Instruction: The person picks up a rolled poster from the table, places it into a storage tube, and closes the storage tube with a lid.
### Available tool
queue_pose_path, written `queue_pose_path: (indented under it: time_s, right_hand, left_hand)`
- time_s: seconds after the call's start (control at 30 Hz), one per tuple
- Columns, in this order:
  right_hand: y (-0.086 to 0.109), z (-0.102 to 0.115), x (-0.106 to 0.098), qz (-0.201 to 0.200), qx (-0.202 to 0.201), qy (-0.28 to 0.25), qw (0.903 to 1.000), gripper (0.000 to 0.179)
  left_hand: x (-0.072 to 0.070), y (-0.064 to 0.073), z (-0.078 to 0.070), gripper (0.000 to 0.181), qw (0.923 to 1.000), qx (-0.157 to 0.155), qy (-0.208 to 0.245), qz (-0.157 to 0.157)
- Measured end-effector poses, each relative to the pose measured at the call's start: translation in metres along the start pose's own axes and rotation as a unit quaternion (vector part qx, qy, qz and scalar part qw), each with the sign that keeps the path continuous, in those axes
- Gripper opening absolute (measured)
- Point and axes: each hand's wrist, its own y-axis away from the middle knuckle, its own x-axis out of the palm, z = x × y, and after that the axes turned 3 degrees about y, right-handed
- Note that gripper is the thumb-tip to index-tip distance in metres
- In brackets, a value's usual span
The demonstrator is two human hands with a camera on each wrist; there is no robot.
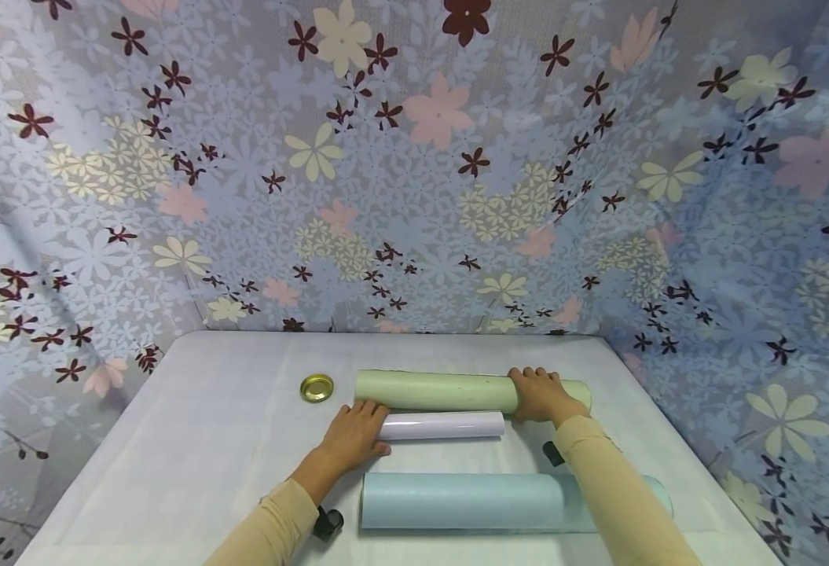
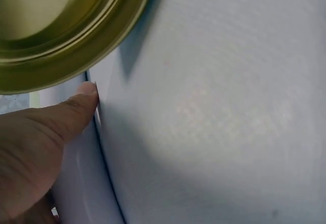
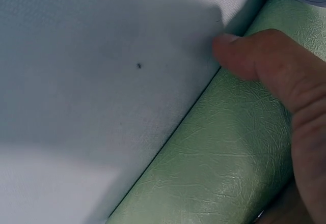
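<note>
A glossy white roll (image 1: pixel 449 425) lies crosswise on the table, and my left hand (image 1: pixel 354 435) grips its left end. In the left wrist view the thumb (image 2: pixel 76 107) lies along the roll's near side. Just behind it is a longer pale green roll (image 1: pixel 435 391), which my right hand (image 1: pixel 543 395) holds near its right end. The right wrist view shows the thumb (image 3: pixel 254 56) over the green roll's creased, leathery surface (image 3: pixel 214 147), its tip at the edge by the table. The palms hide part of each roll.
A light blue roll (image 1: pixel 464 501) lies nearer me, its right part crossed by my right forearm. A shallow gold round lid (image 1: pixel 317 387) sits left of the green roll. The white-covered table (image 1: pixel 195 440) meets floral fabric (image 1: pixel 414 196) at its back and sides.
</note>
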Motion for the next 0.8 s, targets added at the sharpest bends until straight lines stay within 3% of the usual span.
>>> queue_pose_path:
  time_s: [0.23, 0.6, 0.8]
  right_hand:
    - [-0.002, 0.000, 0.001, 0.005, 0.002, 0.000, 1.0000, 0.074]
    - [-0.005, -0.009, 0.007, -0.037, -0.029, 0.016, 0.9988, 0.067]
    - [-0.007, -0.010, 0.008, -0.025, -0.024, 0.011, 0.9993, 0.068]
  left_hand:
    - [0.001, 0.002, 0.002, 0.045, 0.9999, 0.009, -0.004, -0.008]
    - [0.003, 0.001, 0.002, 0.041, 0.9993, 0.012, -0.019, -0.030]
    - [0.004, 0.001, 0.003, 0.041, 0.9994, 0.010, -0.020, -0.028]
